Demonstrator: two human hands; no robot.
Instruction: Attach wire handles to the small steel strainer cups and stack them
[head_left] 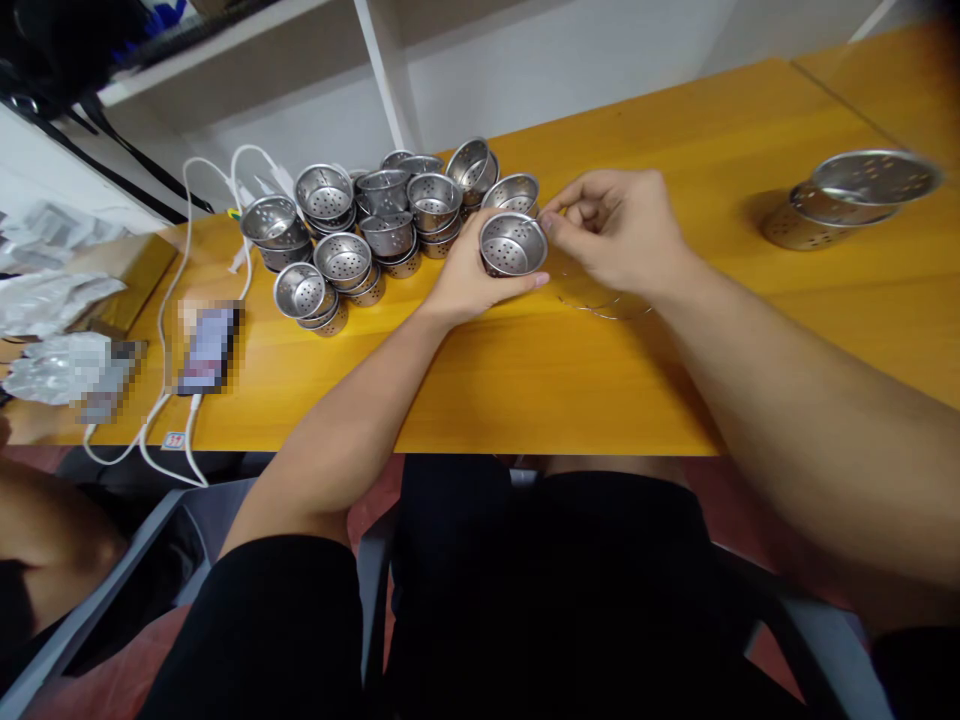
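Note:
My left hand (466, 277) is wrapped round a small perforated steel cup (513, 244) and holds it upright on the yellow table (525, 380). My right hand (616, 232) is closed in a pinch at the cup's right rim, on a thin wire handle (536, 219). More thin wire pieces (600, 300) lie on the table under my right wrist. A cluster of several matching steel cups (375, 225), some stacked, stands just left of my left hand.
Two stacked steel cups (847, 205) lie at the far right of the table. A phone (206, 348) with white cables (176, 300) rests at the left, beside crumpled plastic bags (52, 330). Another person's arm (45, 540) shows at lower left. White shelving stands behind.

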